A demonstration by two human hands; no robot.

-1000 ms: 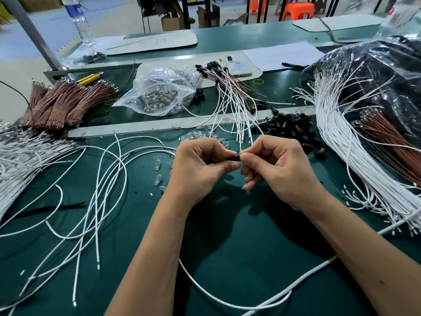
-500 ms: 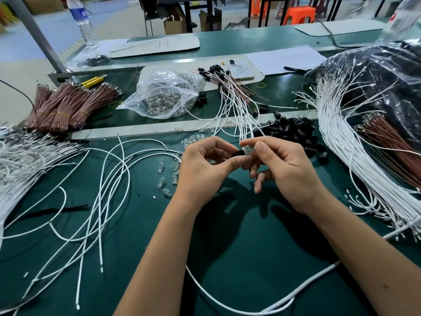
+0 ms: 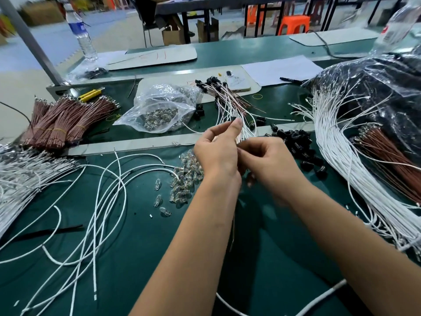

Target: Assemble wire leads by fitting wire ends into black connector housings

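My left hand (image 3: 217, 153) is lifted over the middle of the green table (image 3: 141, 258), pinching a small black connector housing (image 3: 234, 119) between thumb and forefinger. A thin wire (image 3: 232, 236) hangs below that wrist. Just beyond lies a fan of finished leads (image 3: 225, 99) with black housings on their far ends. My right hand (image 3: 271, 165) sits lower and to the right, blurred, fingers curled; what it holds is hidden. A heap of loose black housings (image 3: 296, 144) lies right of both hands. White wires (image 3: 337, 160) sweep down the right side.
Small glass bulbs (image 3: 184, 179) are heaped left of my hands, with more in a clear bag (image 3: 159, 110). Brown wire bundles (image 3: 61, 119) and white wires (image 3: 22, 174) lie at the left. A phone (image 3: 237, 83) and a water bottle (image 3: 82, 33) stand farther back.
My hands have separated. The left hand has risen and moved away toward the finished leads with the black housing; the right hand stays lower with curled fingers.
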